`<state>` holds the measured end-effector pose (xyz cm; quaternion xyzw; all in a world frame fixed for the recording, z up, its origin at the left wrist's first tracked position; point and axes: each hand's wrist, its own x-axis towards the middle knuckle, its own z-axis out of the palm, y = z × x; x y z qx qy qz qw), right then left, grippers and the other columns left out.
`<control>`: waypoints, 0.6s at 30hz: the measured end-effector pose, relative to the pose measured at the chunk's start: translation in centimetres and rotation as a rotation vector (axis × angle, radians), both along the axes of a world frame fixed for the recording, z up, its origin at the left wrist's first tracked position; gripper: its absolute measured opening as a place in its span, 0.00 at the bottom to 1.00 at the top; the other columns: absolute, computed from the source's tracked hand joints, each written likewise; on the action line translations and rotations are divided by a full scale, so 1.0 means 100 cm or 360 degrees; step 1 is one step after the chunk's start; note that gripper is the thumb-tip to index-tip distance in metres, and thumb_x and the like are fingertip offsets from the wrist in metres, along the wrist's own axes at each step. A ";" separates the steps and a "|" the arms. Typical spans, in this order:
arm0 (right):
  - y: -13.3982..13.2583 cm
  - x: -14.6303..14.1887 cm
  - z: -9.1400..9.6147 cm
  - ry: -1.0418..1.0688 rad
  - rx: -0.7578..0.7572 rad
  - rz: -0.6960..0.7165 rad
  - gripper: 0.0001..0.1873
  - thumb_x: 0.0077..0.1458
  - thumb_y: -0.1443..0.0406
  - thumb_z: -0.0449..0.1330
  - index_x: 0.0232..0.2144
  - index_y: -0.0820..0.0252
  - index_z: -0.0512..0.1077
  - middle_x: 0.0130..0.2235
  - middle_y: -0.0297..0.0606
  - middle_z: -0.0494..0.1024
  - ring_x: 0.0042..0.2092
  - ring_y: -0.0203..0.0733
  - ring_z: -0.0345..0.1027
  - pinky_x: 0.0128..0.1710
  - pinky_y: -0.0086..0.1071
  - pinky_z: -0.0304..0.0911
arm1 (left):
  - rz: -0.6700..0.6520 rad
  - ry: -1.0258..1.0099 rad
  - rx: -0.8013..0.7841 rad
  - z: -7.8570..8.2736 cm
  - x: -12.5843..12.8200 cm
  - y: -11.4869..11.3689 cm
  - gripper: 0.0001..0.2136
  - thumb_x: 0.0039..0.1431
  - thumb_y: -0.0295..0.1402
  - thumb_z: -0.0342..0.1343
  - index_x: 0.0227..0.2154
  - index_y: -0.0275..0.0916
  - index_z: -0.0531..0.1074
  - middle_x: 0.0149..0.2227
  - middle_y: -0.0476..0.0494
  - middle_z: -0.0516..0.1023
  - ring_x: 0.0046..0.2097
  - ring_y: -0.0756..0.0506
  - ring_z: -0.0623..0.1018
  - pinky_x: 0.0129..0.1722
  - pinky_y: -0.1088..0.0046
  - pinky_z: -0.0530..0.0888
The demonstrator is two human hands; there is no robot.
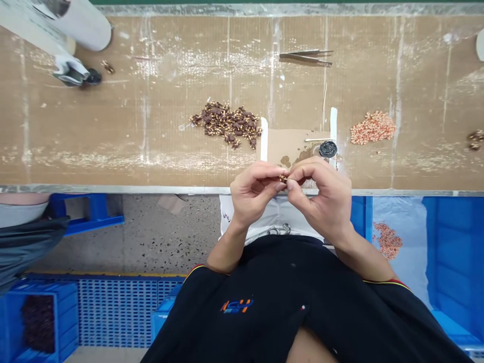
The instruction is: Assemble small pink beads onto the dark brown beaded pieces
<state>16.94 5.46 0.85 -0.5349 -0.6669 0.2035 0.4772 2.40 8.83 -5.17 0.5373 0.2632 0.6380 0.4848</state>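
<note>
My left hand (pixel 252 194) and my right hand (pixel 323 194) meet at the near edge of the bench, fingertips pinched together on one small brown and gold part (pixel 283 178). Both hands are closed on it. Just beyond them lies a small cardboard pad (pixel 293 143) with white side strips and a round dark metal piece (pixel 327 148) on it. A heap of dark brown parts with gold pins (pixel 227 122) lies to the left of the pad. A heap of small pink parts (pixel 372 127) lies to the right.
Tweezers (pixel 306 56) lie further back on the cardboard-covered bench (pixel 113 141). A white roll (pixel 81 22) and a small tool (pixel 71 73) sit at the far left. Blue crates (pixel 449 252) stand below the bench, one lined with plastic holding pink parts (pixel 387 240). Another person's knee (pixel 22 222) shows at left.
</note>
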 end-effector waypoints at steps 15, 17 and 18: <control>-0.002 0.005 0.005 -0.0038 -0.0189 0.0023 0.08 0.62 0.69 0.61 0.31 0.51 0.70 0.33 0.34 0.80 0.34 0.41 0.73 0.36 0.36 0.70 | 0.0023 0.0169 -0.0093 -0.001 -0.002 -0.004 0.07 0.63 0.40 0.73 0.43 0.52 0.88 0.37 0.47 0.88 0.36 0.49 0.84 0.33 0.72 0.82; -0.002 0.005 0.005 -0.0020 -0.0205 0.0033 0.08 0.62 0.69 0.61 0.31 0.51 0.70 0.33 0.33 0.80 0.34 0.41 0.73 0.36 0.36 0.70 | 0.0011 0.0169 -0.0058 -0.001 -0.003 -0.003 0.07 0.64 0.39 0.73 0.44 0.53 0.88 0.37 0.47 0.88 0.36 0.49 0.84 0.32 0.72 0.81; -0.002 0.005 0.005 -0.0010 -0.0208 0.0044 0.09 0.62 0.69 0.61 0.31 0.51 0.70 0.33 0.33 0.80 0.34 0.40 0.72 0.36 0.36 0.70 | 0.0008 0.0171 -0.0041 -0.002 -0.003 -0.003 0.08 0.64 0.38 0.73 0.45 0.54 0.88 0.37 0.48 0.88 0.35 0.49 0.84 0.31 0.73 0.80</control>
